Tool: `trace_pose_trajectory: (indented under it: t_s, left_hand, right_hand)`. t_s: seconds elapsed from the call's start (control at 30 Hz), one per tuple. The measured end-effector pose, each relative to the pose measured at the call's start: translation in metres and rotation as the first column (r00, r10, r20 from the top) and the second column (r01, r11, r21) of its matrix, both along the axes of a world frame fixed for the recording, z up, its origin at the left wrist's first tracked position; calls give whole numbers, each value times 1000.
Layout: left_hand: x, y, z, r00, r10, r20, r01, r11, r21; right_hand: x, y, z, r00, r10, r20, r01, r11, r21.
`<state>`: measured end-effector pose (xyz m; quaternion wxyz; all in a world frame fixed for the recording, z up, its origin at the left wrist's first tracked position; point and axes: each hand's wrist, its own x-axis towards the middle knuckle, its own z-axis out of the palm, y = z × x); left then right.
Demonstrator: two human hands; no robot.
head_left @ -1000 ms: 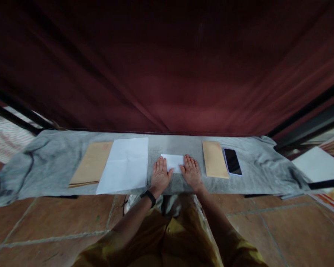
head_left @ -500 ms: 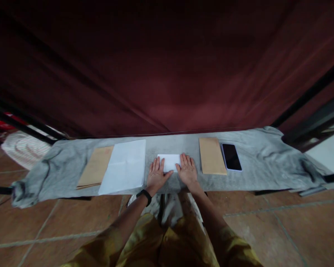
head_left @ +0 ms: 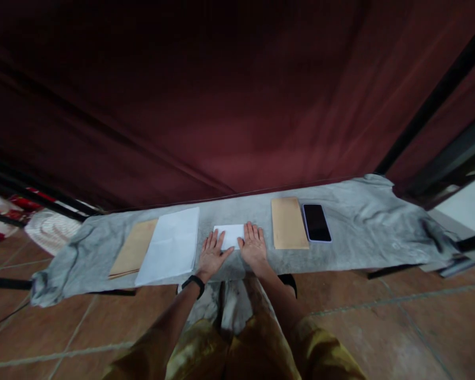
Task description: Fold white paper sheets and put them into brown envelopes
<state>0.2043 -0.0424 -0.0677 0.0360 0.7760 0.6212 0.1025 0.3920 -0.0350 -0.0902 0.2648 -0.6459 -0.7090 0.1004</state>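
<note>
A small folded sheet of white paper lies flat on the grey cloth in front of me. My left hand presses on its left side, fingers stretched out, with a dark band on the wrist. On the right side rests my right hand, also flat with fingers extended. The edges of the paper under both hands are hidden. Left of my left hand lies a stack of larger white sheets. A brown envelope is to the right of my right hand.
Several brown envelopes lie at the far left, partly beneath the white stack. A phone with a dark screen sits beside the right envelope. Behind the cloth-covered bench hangs a dark red curtain. Black metal bars stand at both sides.
The view has shifted and tilted slightly, so the bench items appear a little further left. Both hands stay flat on the folded paper.
</note>
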Motion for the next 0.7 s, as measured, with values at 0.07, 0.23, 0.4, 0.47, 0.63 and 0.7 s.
trace_pose_trajectory:
  t_s: [0.07, 0.23, 0.4, 0.47, 0.63, 0.7]
  left_hand:
    - [-1, 0, -1, 1000, -4, -9, 4, 1000, 0]
    - [-5, 1, -4, 999, -12, -29, 13, 1000, 14]
    - [-6, 0, -5, 995, -19, -97, 22, 999, 30]
    - [-6, -1, -5, 992, -14, -126, 19, 999, 45]
    - [-4, -3, -6, 989, -9, -150, 23, 996, 88]
    - [-3, -4, -6, 990, -2, -144, 17, 995, 99]
  right_hand:
    - [-1, 1, -1, 1000, 1, -1, -1, 1000, 2]
    - [-2, 1, -6, 1000, -6, 25, 5, 999, 31]
    - [-2, -1, -9, 998, -18, 53, 13, 996, 85]
    - [-3, -1, -10, 997, -22, 76, 14, 995, 96]
    - [-1, -1, -8, 991, -21, 130, 10, 996, 87]
    - [-1, -1, -7, 990, -18, 141, 8, 997, 72]
